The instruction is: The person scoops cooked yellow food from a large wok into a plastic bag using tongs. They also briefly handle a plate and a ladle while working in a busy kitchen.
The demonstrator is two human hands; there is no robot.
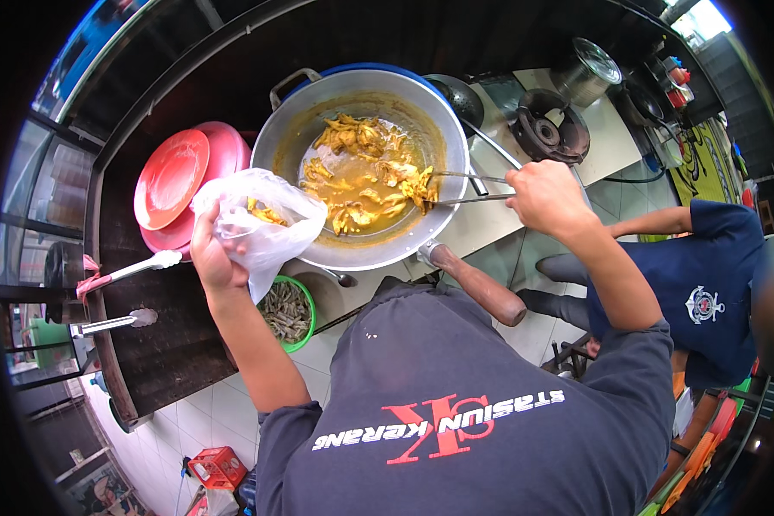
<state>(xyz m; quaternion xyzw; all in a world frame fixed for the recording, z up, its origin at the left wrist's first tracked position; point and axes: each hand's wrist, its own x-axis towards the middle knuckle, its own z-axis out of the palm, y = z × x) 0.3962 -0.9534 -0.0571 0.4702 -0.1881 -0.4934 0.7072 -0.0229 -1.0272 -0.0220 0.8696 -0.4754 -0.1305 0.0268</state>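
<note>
My left hand (218, 255) holds up a thin translucent plastic bag (277, 242) over the left rim of a large metal wok (451, 138). A yellow piece of food (266, 211) shows inside the bag. Yellow-coated meat pieces, which look like chicken (355, 135), lie in a shallow yellow sauce in the wok. My right hand (548, 197) grips metal tongs (474, 201) to the right of the wok. Their tips reach inside its right wall and touch a yellow piece (418, 187); whether they pinch it is unclear.
The wok's wooden handle (480, 287) points towards me. Red plates (173, 179) and two spare tongs (135, 266) are at left. A green basket of shrimp (311, 316) sits below the bag. A gas burner (547, 132) stands right; another person (671, 284) is close by.
</note>
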